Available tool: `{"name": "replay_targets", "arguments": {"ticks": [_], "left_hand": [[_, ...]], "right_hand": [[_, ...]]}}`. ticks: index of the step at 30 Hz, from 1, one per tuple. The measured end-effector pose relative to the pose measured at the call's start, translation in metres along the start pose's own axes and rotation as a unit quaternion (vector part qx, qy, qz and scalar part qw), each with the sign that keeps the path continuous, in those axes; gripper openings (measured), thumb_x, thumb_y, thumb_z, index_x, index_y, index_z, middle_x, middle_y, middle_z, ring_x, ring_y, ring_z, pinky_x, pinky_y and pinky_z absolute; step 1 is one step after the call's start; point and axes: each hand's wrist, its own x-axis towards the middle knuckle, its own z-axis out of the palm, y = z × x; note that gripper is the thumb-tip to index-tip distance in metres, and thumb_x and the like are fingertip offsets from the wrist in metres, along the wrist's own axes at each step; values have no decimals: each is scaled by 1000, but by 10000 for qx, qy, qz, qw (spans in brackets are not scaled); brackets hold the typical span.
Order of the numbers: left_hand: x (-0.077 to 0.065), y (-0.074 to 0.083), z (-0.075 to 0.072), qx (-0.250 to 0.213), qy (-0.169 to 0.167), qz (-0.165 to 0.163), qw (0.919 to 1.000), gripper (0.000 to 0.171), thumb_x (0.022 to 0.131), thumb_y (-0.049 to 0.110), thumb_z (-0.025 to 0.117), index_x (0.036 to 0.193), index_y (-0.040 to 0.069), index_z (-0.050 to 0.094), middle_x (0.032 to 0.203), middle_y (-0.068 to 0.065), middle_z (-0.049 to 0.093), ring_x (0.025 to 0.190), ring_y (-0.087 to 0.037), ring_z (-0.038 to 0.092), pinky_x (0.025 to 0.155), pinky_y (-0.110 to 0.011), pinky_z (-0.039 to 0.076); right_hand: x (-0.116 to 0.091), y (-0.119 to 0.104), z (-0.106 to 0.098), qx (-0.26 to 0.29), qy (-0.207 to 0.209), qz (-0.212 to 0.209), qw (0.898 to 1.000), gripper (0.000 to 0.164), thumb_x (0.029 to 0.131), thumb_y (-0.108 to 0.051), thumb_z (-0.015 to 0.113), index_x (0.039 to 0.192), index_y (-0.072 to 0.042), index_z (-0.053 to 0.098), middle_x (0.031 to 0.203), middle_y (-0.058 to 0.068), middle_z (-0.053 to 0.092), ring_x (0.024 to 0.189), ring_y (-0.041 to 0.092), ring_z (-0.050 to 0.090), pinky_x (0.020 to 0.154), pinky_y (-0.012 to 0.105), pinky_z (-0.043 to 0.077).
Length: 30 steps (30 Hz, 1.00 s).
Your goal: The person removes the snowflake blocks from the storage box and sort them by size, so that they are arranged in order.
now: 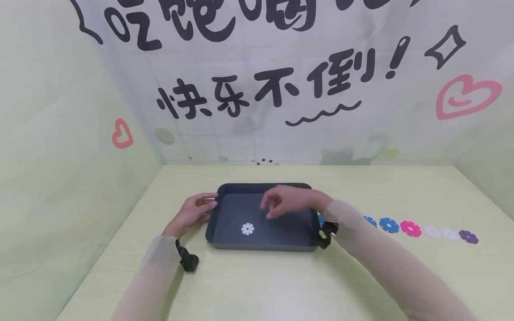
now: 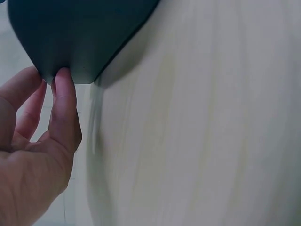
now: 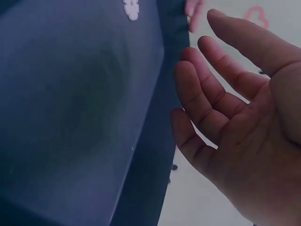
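Observation:
A dark tray (image 1: 265,248) with raised walls stands on the table, and one white notched plastic disc (image 1: 247,229) lies inside it, left of the middle. My left hand (image 1: 192,214) is at the tray's left side; in the left wrist view, thumb and fingers (image 2: 65,101) pinch its edge. My right hand (image 1: 288,200) hovers over the right half of the tray with its fingers loosely bent. Seen from the right wrist, that hand (image 3: 235,113) holds nothing, and part of the white disc (image 3: 132,8) shows near the top.
Right of the tray lies a row of notched discs: blue (image 1: 389,225), pink (image 1: 411,228), white (image 1: 432,231) and purple (image 1: 469,236), among several. My right forearm partly covers the row's left end. A printed wall covering (image 1: 249,138) stands behind the table (image 1: 257,285).

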Motion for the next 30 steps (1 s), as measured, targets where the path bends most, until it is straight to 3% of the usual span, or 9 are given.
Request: {"name": "replay_targets", "arguments": {"ticks": [4, 10, 15, 24, 30], "left_hand": [[1, 1, 0, -6, 32, 5, 10000, 45, 89, 7, 60, 130, -4, 46, 116, -24, 53, 85, -13, 60, 69, -25, 51], [3, 2, 2, -58, 36, 14, 10000, 46, 88, 8, 61, 130, -3, 47, 109, -15, 57, 81, -10, 60, 66, -23, 51], [2, 2, 2, 16, 104, -21, 9999, 45, 87, 8, 62, 129, -3, 48, 110, -16, 57, 81, -11, 59, 66, -23, 51], [2, 1, 1, 10, 141, -71, 9999, 45, 87, 8, 62, 129, -3, 48, 111, -17, 57, 82, -11, 59, 66, -24, 51], [1, 1, 1, -48, 141, -80, 9999, 45, 88, 8, 62, 129, -3, 48, 113, -18, 56, 83, -12, 59, 66, -23, 51]], "right_hand": [[23, -4, 5, -88, -291, 23, 9995, 27, 83, -11, 67, 105, 2, 59, 79, 0, 61, 70, 10, 55, 65, 24, 46], [48, 1, 10, -261, -375, 89, 9989, 23, 82, -7, 68, 102, 1, 61, 74, -1, 60, 65, 7, 53, 62, 21, 44], [64, 10, 16, -292, -506, 191, 9981, 22, 79, -5, 71, 98, 0, 63, 71, -1, 60, 63, 6, 51, 58, 19, 42], [78, 11, 29, -282, -655, 434, 9965, 24, 71, -6, 78, 91, -3, 65, 65, -3, 54, 59, 6, 47, 54, 17, 38], [82, 8, 33, -720, -739, 430, 9937, 24, 69, -7, 80, 87, -6, 65, 68, -4, 52, 61, 7, 46, 55, 18, 37]]}}
